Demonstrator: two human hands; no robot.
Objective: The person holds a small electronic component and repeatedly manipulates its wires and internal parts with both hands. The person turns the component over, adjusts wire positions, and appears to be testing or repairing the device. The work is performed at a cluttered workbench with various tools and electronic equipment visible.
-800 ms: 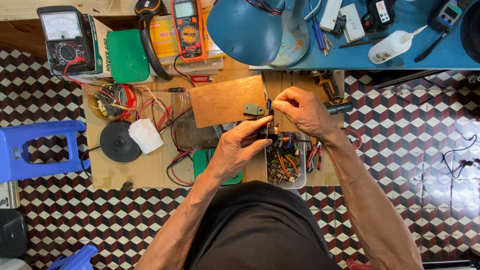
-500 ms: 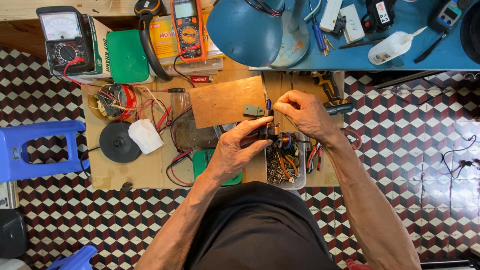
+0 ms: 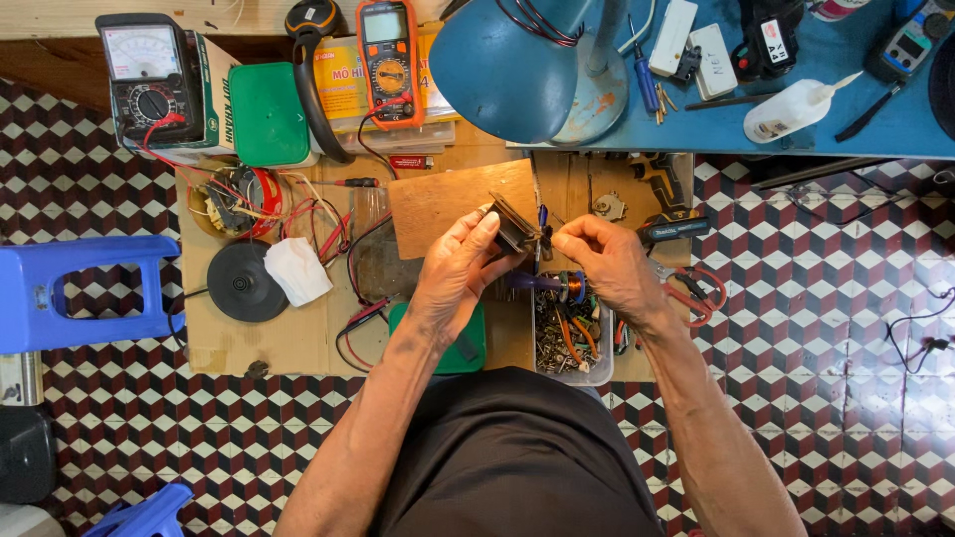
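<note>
My left hand (image 3: 460,270) grips a small dark flat part (image 3: 514,225) with a metal edge, held up over the cardboard mat (image 3: 298,333). My right hand (image 3: 609,265) pinches something thin at that part's right side, beside a blue-handled tool (image 3: 542,219); what the fingertips hold is too small to tell. Both hands hover above a clear plastic box (image 3: 569,338) of screws, pliers and a copper coil. A wooden board (image 3: 443,204) lies just behind the hands.
Two multimeters (image 3: 149,80) (image 3: 390,62), a green box (image 3: 267,114), a blue lamp shade (image 3: 507,65), a black disc (image 3: 239,283) with a white rag (image 3: 296,270), red-handled pliers (image 3: 696,293) and a cordless drill (image 3: 667,194) surround the work. A blue plastic stool (image 3: 80,293) stands left on the tiled floor.
Both hands shifted slightly to the right and closer together around the small dark part; the right fingers now pinch at its edge.
</note>
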